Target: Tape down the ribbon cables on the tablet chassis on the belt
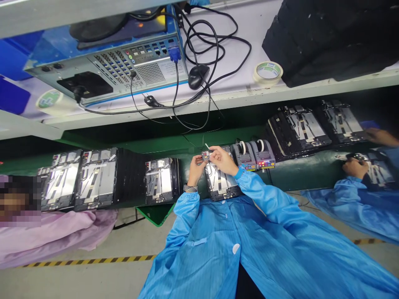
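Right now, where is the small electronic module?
In the head view, the small electronic module sits between the left hand and right hand, above an opened electronic unit, left of the tape dispensers.

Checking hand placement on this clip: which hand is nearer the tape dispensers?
Right. The right hand is close beside the tape dispensers; the left hand is farther off, past the right hand.

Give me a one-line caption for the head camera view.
Left hand and right hand hold a small electronic part above an opened device on a green belt.
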A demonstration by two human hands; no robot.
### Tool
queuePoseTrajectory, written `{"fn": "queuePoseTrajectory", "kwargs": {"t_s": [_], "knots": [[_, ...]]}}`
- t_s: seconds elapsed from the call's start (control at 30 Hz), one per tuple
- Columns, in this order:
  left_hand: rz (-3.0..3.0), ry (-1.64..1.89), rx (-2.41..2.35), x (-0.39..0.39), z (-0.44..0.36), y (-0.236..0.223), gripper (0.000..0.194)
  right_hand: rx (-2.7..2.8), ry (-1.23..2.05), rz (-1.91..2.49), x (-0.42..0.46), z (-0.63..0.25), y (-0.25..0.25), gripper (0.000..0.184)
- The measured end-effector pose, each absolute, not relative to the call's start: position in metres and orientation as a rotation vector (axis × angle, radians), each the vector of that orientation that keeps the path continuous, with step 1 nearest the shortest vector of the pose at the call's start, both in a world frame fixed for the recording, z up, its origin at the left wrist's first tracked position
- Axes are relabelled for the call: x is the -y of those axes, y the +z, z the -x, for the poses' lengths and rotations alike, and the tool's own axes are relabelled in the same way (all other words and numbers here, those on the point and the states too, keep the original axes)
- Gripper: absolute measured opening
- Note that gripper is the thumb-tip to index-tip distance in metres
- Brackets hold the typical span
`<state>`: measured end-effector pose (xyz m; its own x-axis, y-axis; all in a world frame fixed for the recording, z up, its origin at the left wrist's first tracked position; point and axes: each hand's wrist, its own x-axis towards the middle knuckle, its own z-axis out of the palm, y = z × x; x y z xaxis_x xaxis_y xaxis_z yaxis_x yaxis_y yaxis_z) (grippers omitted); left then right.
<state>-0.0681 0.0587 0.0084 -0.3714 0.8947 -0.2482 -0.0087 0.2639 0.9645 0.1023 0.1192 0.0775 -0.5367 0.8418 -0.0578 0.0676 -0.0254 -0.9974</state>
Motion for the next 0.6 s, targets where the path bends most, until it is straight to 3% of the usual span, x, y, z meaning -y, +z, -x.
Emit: {"fn": "queuePoseTrajectory", "kwargs": {"t_s": [0.13,0.3,0.6], "knots": [[-0.834,1.233,-1.63,-0.057,0.067,0.014,0.042,0.918,2.142,0.862,-0.074,-0.11,0.079,0.048],[-0.876,1.178,-1.704,-0.056,0.066,0.02,0.041,0.693,2.227,0.904,-0.041,-0.112,0.066,0.049],[-0.873,1.174,-1.696,-0.056,0.066,0.023,0.04,1.622,1.371,1.147,-0.064,-0.116,0.069,0.055]]}}
